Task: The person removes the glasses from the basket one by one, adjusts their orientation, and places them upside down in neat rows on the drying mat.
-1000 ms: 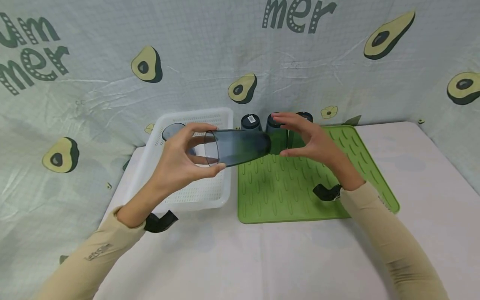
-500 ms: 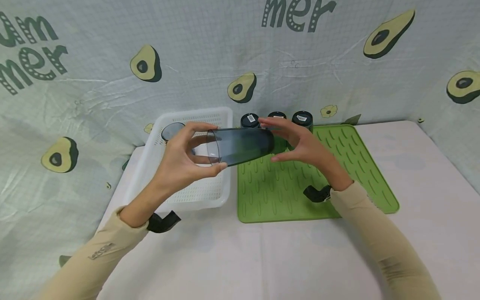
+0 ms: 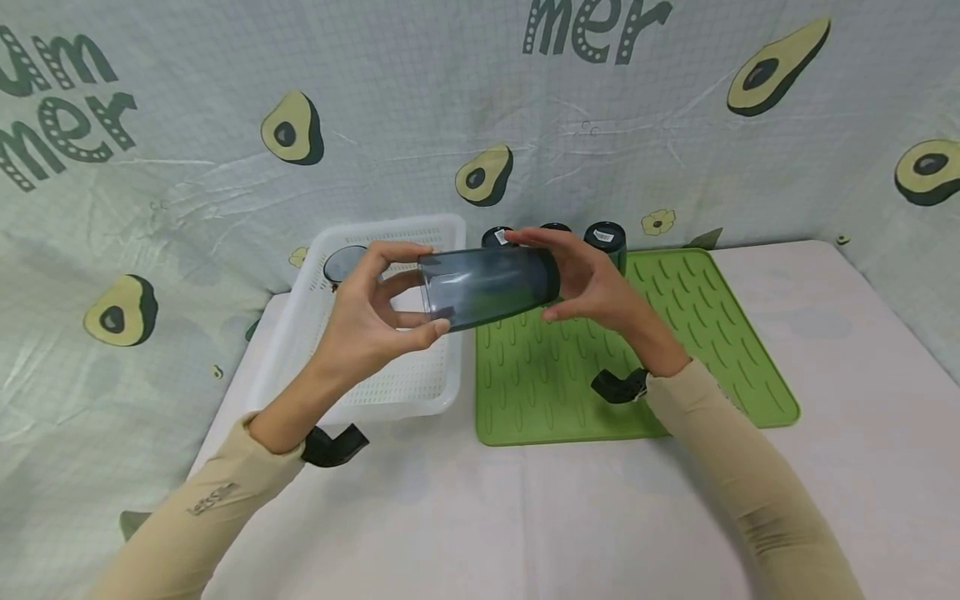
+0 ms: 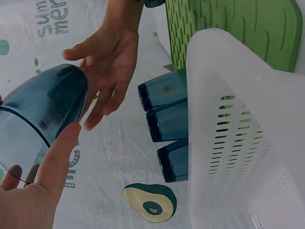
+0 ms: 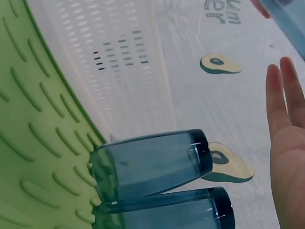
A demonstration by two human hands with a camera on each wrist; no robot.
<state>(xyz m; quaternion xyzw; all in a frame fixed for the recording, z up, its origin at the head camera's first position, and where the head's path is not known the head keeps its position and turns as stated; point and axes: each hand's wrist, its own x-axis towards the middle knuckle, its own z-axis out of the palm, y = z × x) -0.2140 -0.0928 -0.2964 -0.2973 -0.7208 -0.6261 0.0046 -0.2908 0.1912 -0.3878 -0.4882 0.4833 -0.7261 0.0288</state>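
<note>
My left hand [image 3: 360, 312] grips a blue-tinted drinking glass [image 3: 487, 287] by its rim end, thumb below and fingers above. The glass lies almost level in the air, its dark base pointing right. My right hand [image 3: 592, 279] is held around the base end with fingers and thumb apart; in the left wrist view a gap shows between the right palm [image 4: 112, 62] and the glass [image 4: 52, 100]. Behind the hands, upside-down blue glasses [image 3: 606, 237] stand in a row on a green ridged mat [image 3: 600, 392], partly hidden by the right hand.
A white perforated basket [image 3: 442, 400] stands left of the mat, under the left hand. Another glass [image 3: 345, 262] is inside it, partly covered by that hand. A patterned cloth [image 3: 397, 108] hangs behind the table [image 3: 465, 517].
The right hand has moved left toward the base of the glass. The held glass has shifted slightly right and its base has turned a little. The left hand keeps its grip.
</note>
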